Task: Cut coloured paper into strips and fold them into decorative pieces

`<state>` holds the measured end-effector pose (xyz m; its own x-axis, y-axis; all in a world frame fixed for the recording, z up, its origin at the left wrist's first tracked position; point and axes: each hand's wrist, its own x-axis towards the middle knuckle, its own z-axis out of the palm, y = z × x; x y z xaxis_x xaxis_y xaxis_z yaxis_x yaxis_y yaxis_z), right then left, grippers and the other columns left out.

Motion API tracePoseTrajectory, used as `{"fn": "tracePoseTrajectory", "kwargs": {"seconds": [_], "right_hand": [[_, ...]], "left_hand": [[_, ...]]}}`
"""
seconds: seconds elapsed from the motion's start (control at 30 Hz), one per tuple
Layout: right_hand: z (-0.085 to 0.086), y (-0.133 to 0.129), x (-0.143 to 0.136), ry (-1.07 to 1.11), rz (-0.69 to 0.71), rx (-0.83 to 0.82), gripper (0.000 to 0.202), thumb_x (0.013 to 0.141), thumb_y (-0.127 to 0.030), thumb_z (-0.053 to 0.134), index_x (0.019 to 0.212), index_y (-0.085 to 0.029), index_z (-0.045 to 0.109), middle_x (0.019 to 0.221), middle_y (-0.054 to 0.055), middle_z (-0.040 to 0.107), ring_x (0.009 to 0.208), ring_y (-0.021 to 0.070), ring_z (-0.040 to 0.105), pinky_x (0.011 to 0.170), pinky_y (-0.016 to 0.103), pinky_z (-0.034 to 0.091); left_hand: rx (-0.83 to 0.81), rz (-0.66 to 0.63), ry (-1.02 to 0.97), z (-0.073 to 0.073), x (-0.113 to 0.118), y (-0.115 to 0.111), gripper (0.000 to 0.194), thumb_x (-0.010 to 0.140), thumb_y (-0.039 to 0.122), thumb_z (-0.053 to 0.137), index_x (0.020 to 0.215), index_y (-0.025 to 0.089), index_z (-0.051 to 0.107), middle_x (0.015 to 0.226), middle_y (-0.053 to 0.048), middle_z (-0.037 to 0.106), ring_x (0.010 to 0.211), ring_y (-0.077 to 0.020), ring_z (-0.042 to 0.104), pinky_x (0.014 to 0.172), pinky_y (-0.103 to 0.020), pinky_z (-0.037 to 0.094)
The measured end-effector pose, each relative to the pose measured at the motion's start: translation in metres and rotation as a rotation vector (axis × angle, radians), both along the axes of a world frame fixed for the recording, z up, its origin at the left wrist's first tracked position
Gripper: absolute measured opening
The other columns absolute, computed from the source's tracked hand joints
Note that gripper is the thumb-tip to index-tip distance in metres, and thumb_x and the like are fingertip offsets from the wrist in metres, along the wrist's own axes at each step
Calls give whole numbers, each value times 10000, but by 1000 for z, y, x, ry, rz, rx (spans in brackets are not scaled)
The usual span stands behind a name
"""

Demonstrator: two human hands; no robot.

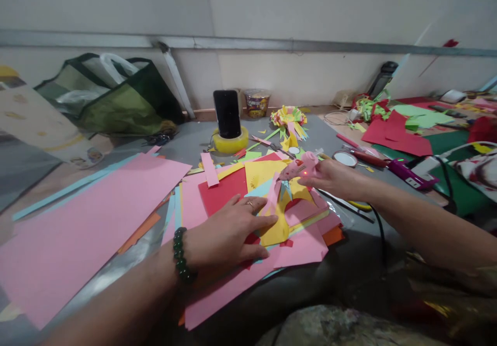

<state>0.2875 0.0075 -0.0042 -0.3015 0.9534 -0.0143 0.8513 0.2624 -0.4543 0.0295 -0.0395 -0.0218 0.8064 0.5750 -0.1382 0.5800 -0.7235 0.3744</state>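
Observation:
My right hand (337, 177) is wrapped round a pink glue gun (298, 168) with a small lit light on its side. The gun's tip is at the upper end of a pink paper strip (274, 190). My left hand (229, 227) lies with its fingers spread over the paper pile, its fingertips on a yellow paper piece (276, 232) and near the strip's lower end. Beneath the hands are overlapping sheets, among them a red sheet (223, 190) and pink paper (298, 253). My left palm hides part of the pile.
Large pink sheets (101, 216) lie at the left. A phone (227, 112) leans on a yellow tape roll (231, 141), near a snack cup (257, 102) and a paper rosette (289, 119). At the right are a purple device (412, 174) and a black cable (382, 232).

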Motion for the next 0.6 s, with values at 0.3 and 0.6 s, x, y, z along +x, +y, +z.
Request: {"fn": "tracePoseTrajectory", "kwargs": {"seconds": [0.3,0.6], "right_hand": [[9,3,-4,-150,-21,-50,422,852,-514,548,572,-200,522,502,-23,415,518,126,430,527,266,338],[21,-25,-18,-270,-15,-206,540,813,-601,497,487,-216,306,504,-35,272,466,102,278,434,274,198]], "left_hand": [[-10,2,-3,0,2,0,319,839,405,639,1120,254,635,1283,-116,552,1150,-322,520,960,-456,398],[-4,1,19,3,3,0,453,838,400,647,1269,276,589,1365,-133,515,1183,-324,506,982,-472,395]]}}
